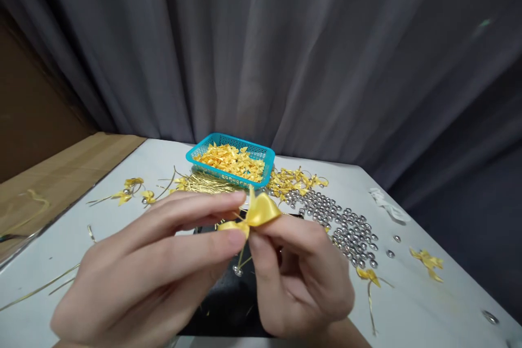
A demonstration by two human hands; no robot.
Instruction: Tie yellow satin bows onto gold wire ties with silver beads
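A yellow satin ribbon bow (263, 211) is held up between both hands, close to the camera. My left hand (159, 261) has its fingertips closed on the bow's left loop. With thumb and forefinger, my right hand (304, 272) pinches the bow's right side just below the loop. Thin gold cord runs down from the bow's middle, and a small silver bead (237, 270) shows at its lower end. Beneath the hands lies a black mat (228, 310), partly covered by them.
A blue basket (271, 166) of yellow bows stands at the back, with gold cords (207, 182) before it. Silver beads (353, 231) spread to the right, near more bows (297, 180). Finished-looking bow pieces (130, 190) lie left. Cardboard (69, 168) borders the left edge; a grey curtain (261, 54) hangs behind.
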